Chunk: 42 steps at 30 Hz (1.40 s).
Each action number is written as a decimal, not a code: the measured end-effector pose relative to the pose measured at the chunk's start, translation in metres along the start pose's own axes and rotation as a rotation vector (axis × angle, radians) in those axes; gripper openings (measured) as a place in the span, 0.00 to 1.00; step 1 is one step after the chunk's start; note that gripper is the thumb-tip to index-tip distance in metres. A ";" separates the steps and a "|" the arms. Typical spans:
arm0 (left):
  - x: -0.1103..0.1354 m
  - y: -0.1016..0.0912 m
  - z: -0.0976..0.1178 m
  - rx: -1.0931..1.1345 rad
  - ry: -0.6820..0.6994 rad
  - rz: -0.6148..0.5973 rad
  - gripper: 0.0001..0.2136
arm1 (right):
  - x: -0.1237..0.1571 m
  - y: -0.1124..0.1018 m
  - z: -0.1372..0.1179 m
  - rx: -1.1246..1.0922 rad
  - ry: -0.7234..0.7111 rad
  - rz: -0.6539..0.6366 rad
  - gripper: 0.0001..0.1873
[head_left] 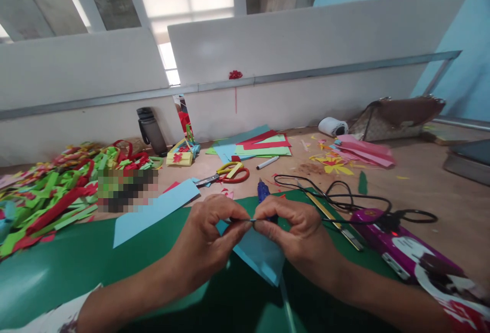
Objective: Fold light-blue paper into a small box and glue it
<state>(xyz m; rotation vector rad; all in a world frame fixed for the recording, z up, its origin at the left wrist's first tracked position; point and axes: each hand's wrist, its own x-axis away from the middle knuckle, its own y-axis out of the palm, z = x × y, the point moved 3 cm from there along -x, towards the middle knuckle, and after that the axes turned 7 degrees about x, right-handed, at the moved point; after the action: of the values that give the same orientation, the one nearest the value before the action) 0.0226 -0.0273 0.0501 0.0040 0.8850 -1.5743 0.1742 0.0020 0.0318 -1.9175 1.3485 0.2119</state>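
In the head view my left hand (212,233) and my right hand (294,226) meet fingertip to fingertip in a pinch. Between them is the upper edge of a light blue piece of paper (262,256), which hangs below the fingers. A thin dark line shows at the fingertips; I cannot make out what it is. Just behind the right hand stands a blue glue gun (263,190), partly hidden. Beyond the left hand lie orange and yellow scissors (233,173) and a blue paper strip (156,213).
Paper strips (49,195) heap at the left, near a grey bottle (152,131). On the right are a paper cutter (350,236), a looped black cord (344,190) and a purple power strip (406,246). A handbag (398,118) stands behind. A green mat (153,271) lies underneath.
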 end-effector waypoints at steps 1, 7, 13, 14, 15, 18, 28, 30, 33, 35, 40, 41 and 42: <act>0.000 0.001 0.000 -0.001 0.011 -0.004 0.05 | 0.000 0.000 0.000 0.001 -0.009 -0.004 0.06; 0.002 0.001 0.006 -0.089 0.111 -0.039 0.06 | 0.001 0.001 -0.001 0.030 -0.059 -0.004 0.06; 0.004 0.003 0.008 -0.185 0.155 -0.089 0.07 | 0.001 0.002 0.000 0.056 -0.110 0.008 0.06; 0.004 0.003 0.008 -0.192 0.162 -0.095 0.07 | 0.001 0.002 0.000 0.063 -0.124 0.007 0.06; 0.004 0.003 0.008 -0.196 0.171 -0.097 0.07 | 0.001 0.002 0.001 0.070 -0.138 0.007 0.06; 0.004 0.003 0.008 -0.209 0.193 -0.090 0.08 | 0.001 0.002 0.002 0.095 -0.178 0.012 0.06; 0.006 0.005 0.003 -0.247 0.213 -0.090 0.08 | 0.000 0.001 -0.001 0.135 -0.216 0.009 0.07; 0.005 0.004 0.004 -0.251 0.211 -0.092 0.08 | -0.001 0.001 -0.002 0.141 -0.211 0.006 0.07; 0.005 0.004 0.005 -0.256 0.195 -0.106 0.08 | 0.000 0.001 -0.002 0.143 -0.205 -0.003 0.07; 0.006 0.004 0.005 -0.264 0.185 -0.106 0.08 | 0.000 0.001 -0.002 0.143 -0.199 -0.005 0.07; 0.007 0.005 0.007 -0.275 0.177 -0.105 0.09 | -0.001 0.001 0.001 0.100 -0.108 -0.023 0.08; 0.006 0.002 0.009 -0.278 0.179 -0.097 0.08 | -0.001 0.001 0.003 0.074 -0.061 -0.025 0.08; 0.005 -0.002 0.011 -0.276 0.179 -0.077 0.08 | -0.002 0.001 0.004 0.039 -0.005 -0.028 0.09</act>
<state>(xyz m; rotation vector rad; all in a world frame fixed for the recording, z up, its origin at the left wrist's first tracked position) 0.0248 -0.0374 0.0573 -0.0882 1.2508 -1.5275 0.1739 0.0061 0.0291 -1.9012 1.3124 0.1755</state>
